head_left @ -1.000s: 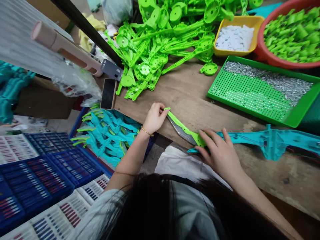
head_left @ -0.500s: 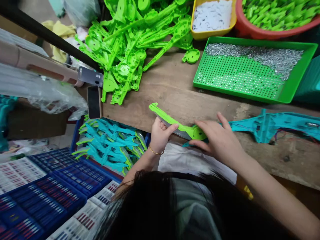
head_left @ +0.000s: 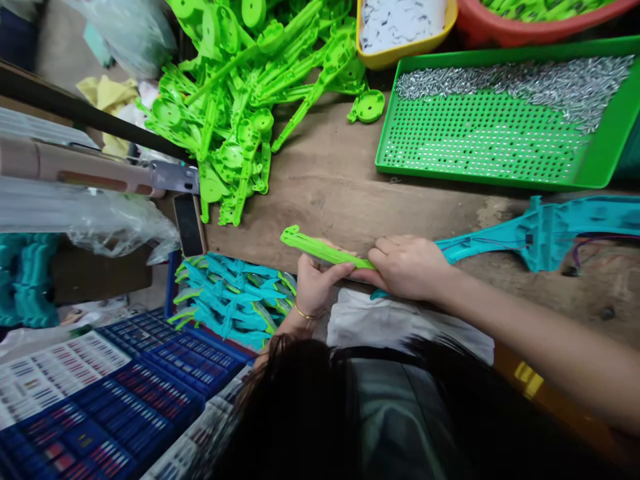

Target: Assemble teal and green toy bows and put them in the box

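Bare wood of the desk (head_left: 330,193) stretches before you, with a heap of green parts (head_left: 225,113) at the far left and a perforated green tray (head_left: 475,133) of small metal pieces at the far right. At the desk's near edge, you have the green strip (head_left: 326,251) in both hands. Your left hand (head_left: 316,287) pinches it along the middle, thumb on the near side; your right hand (head_left: 407,267) closes around its right end, and the far-left tip sticks out free. A turquoise part (head_left: 495,240) runs right from beneath your right hand; whether you grip that too, you cannot tell. The strip looks like light, fairly stiff plastic, probably smooth and a little slippery. It is best held by the sides, near the broader end, sparing the slim tip any bending.
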`<state>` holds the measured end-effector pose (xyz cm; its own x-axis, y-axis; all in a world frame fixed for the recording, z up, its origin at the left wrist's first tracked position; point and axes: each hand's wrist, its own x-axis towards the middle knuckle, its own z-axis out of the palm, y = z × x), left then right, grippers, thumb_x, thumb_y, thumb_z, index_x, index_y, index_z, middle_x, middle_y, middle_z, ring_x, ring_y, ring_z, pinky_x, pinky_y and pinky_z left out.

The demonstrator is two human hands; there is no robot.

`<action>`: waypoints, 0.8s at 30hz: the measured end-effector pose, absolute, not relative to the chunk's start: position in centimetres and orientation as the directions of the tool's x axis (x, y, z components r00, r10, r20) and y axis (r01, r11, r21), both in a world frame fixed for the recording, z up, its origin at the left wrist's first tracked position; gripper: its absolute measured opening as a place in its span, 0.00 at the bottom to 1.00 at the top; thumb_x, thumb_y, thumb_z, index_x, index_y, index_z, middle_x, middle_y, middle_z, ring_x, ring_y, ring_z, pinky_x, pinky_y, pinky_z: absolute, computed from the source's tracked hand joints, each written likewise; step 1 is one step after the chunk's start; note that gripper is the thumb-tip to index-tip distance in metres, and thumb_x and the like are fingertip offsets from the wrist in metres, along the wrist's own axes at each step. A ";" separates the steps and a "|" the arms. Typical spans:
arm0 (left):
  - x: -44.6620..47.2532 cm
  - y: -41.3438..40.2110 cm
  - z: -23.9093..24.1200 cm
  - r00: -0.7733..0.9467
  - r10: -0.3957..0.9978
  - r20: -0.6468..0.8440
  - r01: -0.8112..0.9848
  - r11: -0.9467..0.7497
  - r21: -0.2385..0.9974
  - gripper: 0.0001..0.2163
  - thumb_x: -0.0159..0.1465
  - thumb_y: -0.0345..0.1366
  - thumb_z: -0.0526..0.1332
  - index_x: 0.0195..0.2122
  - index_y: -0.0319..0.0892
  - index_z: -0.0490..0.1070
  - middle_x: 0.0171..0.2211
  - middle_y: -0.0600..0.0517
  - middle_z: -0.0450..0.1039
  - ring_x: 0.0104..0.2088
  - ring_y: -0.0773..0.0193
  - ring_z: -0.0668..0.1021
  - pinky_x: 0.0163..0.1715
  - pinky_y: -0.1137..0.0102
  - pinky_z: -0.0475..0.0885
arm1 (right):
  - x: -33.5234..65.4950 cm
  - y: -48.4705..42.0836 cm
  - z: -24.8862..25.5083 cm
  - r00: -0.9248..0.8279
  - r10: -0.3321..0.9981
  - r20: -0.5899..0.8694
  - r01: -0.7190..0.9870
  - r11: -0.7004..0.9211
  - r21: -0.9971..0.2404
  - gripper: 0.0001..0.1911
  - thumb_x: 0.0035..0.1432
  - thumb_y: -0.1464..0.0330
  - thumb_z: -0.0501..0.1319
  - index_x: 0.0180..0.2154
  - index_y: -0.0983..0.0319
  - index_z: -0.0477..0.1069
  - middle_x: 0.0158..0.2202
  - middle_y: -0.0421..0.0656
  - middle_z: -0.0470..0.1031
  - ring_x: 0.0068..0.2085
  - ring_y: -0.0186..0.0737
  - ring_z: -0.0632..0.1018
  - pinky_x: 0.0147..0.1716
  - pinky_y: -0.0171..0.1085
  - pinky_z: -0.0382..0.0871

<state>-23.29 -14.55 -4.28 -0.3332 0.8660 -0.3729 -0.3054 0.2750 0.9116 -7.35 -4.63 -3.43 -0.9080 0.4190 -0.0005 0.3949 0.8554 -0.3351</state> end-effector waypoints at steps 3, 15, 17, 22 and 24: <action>-25.4 -14.0 -3.2 -0.236 0.877 -0.419 -0.266 0.356 0.896 0.19 0.50 0.41 0.74 0.38 0.45 0.67 0.34 0.52 0.79 0.36 0.61 0.82 0.39 0.65 0.78 | -7.1 -4.4 -3.5 -0.908 0.419 -0.005 0.396 0.854 -0.336 0.29 0.65 0.50 0.47 0.27 0.63 0.73 0.25 0.46 0.73 0.28 0.38 0.72 0.27 0.37 0.49; -27.8 -14.3 -1.7 -0.481 0.872 -0.085 0.119 0.161 0.980 0.11 0.56 0.46 0.68 0.34 0.45 0.75 0.32 0.53 0.75 0.33 0.66 0.77 0.35 0.71 0.73 | -11.8 -5.0 0.2 -0.851 0.504 -0.147 0.389 0.418 -0.821 0.11 0.65 0.62 0.53 0.42 0.62 0.69 0.40 0.43 0.76 0.39 0.39 0.76 0.34 0.35 0.61; -27.8 -14.5 -1.2 -0.464 0.883 -0.068 0.142 0.150 0.978 0.10 0.56 0.44 0.68 0.34 0.44 0.75 0.32 0.53 0.76 0.33 0.66 0.77 0.35 0.71 0.73 | -12.4 -4.9 0.1 -0.857 0.499 -0.128 0.339 0.359 -0.870 0.07 0.63 0.65 0.56 0.37 0.62 0.69 0.37 0.42 0.76 0.37 0.37 0.75 0.34 0.34 0.61; -28.7 -14.9 0.0 -0.409 0.900 -0.149 0.109 0.210 0.972 0.14 0.59 0.49 0.65 0.40 0.46 0.73 0.34 0.51 0.77 0.34 0.62 0.80 0.37 0.67 0.76 | -11.5 -4.6 0.0 -0.887 0.460 -0.044 0.278 0.454 -0.847 0.10 0.64 0.63 0.56 0.40 0.62 0.71 0.37 0.42 0.77 0.38 0.37 0.75 0.36 0.34 0.62; -29.1 -15.0 0.2 -0.429 0.897 -0.106 0.141 0.182 0.973 0.13 0.59 0.49 0.65 0.38 0.47 0.73 0.33 0.52 0.76 0.34 0.61 0.80 0.37 0.66 0.76 | -10.3 -4.4 0.1 -0.902 0.429 -0.037 0.322 0.616 -0.719 0.15 0.63 0.58 0.56 0.45 0.62 0.71 0.40 0.45 0.78 0.40 0.41 0.76 0.38 0.37 0.61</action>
